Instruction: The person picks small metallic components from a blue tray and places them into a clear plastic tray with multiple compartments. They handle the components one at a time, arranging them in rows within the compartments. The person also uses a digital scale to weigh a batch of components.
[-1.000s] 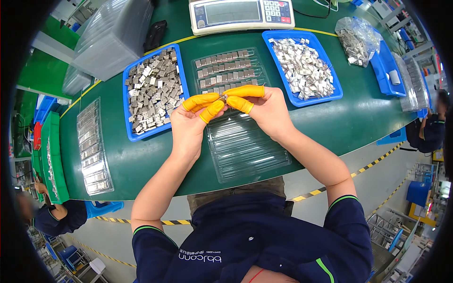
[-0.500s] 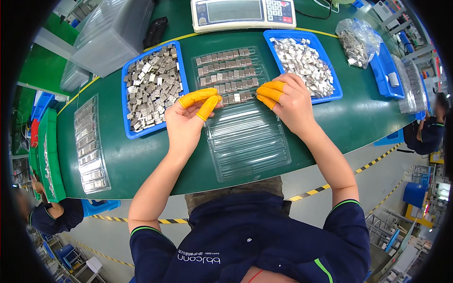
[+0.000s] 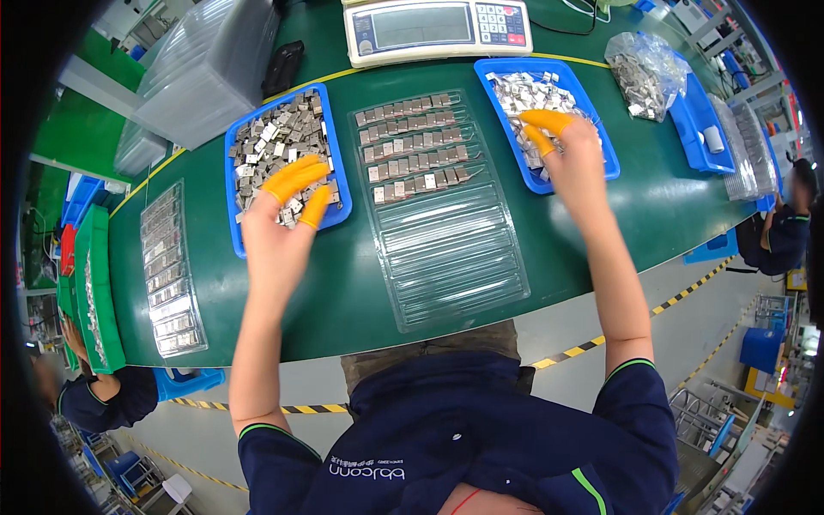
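Yellow finger covers sit on the thumb and fingers of both hands. My left hand [image 3: 279, 223] hovers over the near right part of a blue tray [image 3: 341, 184] of small grey metal connector shells [image 3: 292, 124]; its thumb and fingers are apart, with nothing visible between them. My right hand [image 3: 571, 150] reaches over another blue tray [image 3: 608, 142] of white and silver small parts [image 3: 524, 88], thumb and forefinger slightly apart. Between the trays lies a clear plastic blister tray [image 3: 455, 266]. Its far slots hold several rows of metal pieces [image 3: 416, 160], and its near slots are bare.
A white scale [image 3: 438, 43] stands at the back. Stacked clear trays [image 3: 206, 64] rise at the far left, above a filled blister tray [image 3: 172, 275]. To the right are a bag of metal parts [image 3: 639, 81] and a blue bin [image 3: 699, 129]. Other people sit at both sides.
Both hands have left the nearest filled row of the blister tray. The left has moved left to the grey-shell tray, the right up and right to the white-part tray.
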A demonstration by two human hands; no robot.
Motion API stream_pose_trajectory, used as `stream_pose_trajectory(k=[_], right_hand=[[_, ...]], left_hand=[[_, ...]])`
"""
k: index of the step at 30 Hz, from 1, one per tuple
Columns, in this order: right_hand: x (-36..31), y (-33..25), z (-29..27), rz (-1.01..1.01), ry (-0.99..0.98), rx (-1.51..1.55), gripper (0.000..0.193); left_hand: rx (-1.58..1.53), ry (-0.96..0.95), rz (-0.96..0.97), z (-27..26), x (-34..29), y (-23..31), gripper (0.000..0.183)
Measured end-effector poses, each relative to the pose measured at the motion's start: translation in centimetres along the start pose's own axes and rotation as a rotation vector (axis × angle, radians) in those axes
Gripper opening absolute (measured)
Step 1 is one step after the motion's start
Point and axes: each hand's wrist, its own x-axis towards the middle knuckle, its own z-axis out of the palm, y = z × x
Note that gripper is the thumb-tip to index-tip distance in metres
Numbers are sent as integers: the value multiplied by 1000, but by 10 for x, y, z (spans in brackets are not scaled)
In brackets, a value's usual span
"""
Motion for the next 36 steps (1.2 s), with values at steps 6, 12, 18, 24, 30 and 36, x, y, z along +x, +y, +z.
stream_pose_trajectory(k=[6,12,18,24,30,36], right_hand=[[0,22,-5,155,-233,2,27],[-1,8,-5,29,-193,22,25],[4,9,-7,108,-295,3,20],[10,18,-4,193,-258,89,20],[13,32,-7,275,-65,275,21],[19,12,-19,371,-158,484,35]], left_hand=[[350,13,-142,-32,-8,-30,29],[446,-30,-33,-38,-18,-39,29],[424,-54,-43,-32,-12,-37,29],[517,-64,-134,-27,-4,-43,23],[503,-126,-120,-24,2,-36,20],[-26,-78,-337,-22,5,-32,19]])
